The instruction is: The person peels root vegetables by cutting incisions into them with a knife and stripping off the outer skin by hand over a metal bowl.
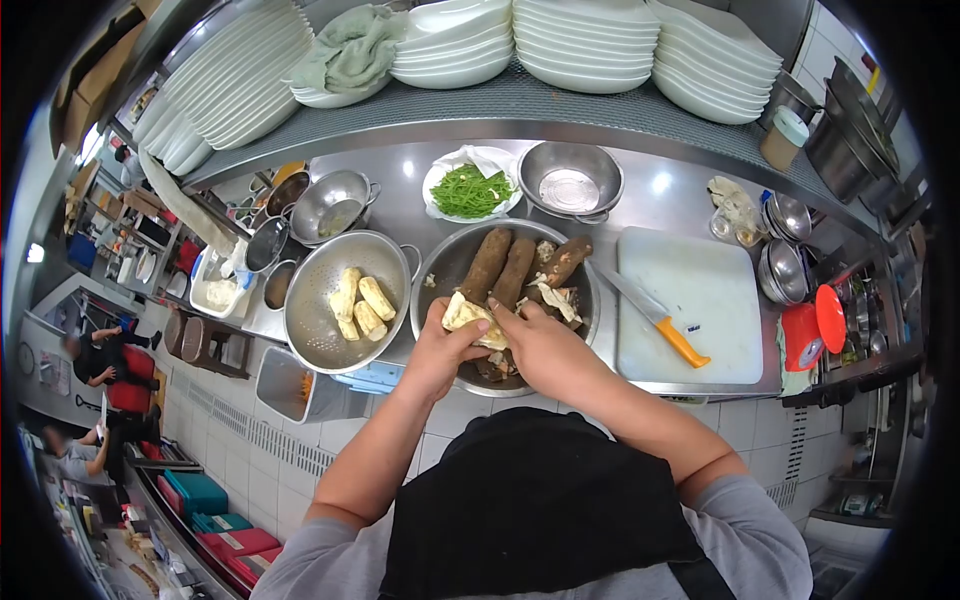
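Over the front of a wide metal bowl [590,345], a pale yellow peeled root piece [465,313] is held between both hands. My left hand [443,345] grips its left side, fingers closed. My right hand [540,345] is closed on its right side. Brown unpeeled roots [514,270] and peel scraps [556,302] lie in the bowl. To the left, a perforated colander [308,300] holds several peeled yellow pieces [368,318].
An orange-handled knife [655,318] lies on a white cutting board [690,260] at right. Behind the bowl are a plate of green beans [470,192] and an empty metal bowl [570,180]. Stacked plates [585,45] fill the shelf above. Two people are at far left.
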Available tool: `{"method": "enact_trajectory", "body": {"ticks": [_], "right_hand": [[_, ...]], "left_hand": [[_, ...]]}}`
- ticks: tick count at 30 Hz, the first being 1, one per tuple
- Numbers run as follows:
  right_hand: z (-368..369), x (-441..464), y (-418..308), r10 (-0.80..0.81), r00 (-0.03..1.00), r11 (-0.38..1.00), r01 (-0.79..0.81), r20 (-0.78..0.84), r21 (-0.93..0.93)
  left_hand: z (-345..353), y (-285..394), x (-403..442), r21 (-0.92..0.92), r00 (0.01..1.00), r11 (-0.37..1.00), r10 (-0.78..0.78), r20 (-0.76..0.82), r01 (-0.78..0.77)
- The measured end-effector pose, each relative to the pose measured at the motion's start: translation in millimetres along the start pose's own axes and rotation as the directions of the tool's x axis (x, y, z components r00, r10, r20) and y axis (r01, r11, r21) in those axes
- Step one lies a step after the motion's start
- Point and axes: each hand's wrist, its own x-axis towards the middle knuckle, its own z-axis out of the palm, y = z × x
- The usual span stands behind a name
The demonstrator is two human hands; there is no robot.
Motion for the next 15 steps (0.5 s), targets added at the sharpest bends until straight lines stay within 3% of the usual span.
{"method": "enact_trajectory", "body": {"ticks": [6,8,9,10,12,15], "right_hand": [[18.2,23.6,32.9,-0.003,1.000,1.000,0.003,-0.007,0.030],[13.9,43.8,70.4,-0.258,0.958,0.913,0.200,0.123,0.355],[-41.0,40.7,26.6,0.076,0.855,0.881,-0.298,0.514,0.366],[-51.6,43.6,28.5,0.092,0.767,0.798,-0.439,0.635,0.414],[-48.8,50.1,41.4,0.004,0.726,0.716,-0.483,0.688,0.505],[-32.6,44.9,47.4,0.046,0.755,0.696,-0.494,0.654,0.521]], "left_hand": [[-10.7,4.9,1.0,0.099,1.000,0.995,-0.019,0.000,0.019],[-17.1,5.6,-2.6,0.025,0.991,0.999,-0.042,0.126,0.039],[-19.0,5.3,-3.3,0.026,0.991,0.999,-0.044,0.128,0.041],[-20.6,4.8,-3.3,-0.011,0.984,0.998,-0.058,0.171,0.061],[-21.7,5.0,-2.6,-0.049,0.975,0.996,-0.064,0.213,0.076],[-23.5,3.7,-2.7,-0.106,0.971,0.991,-0.056,0.232,0.083]]}}
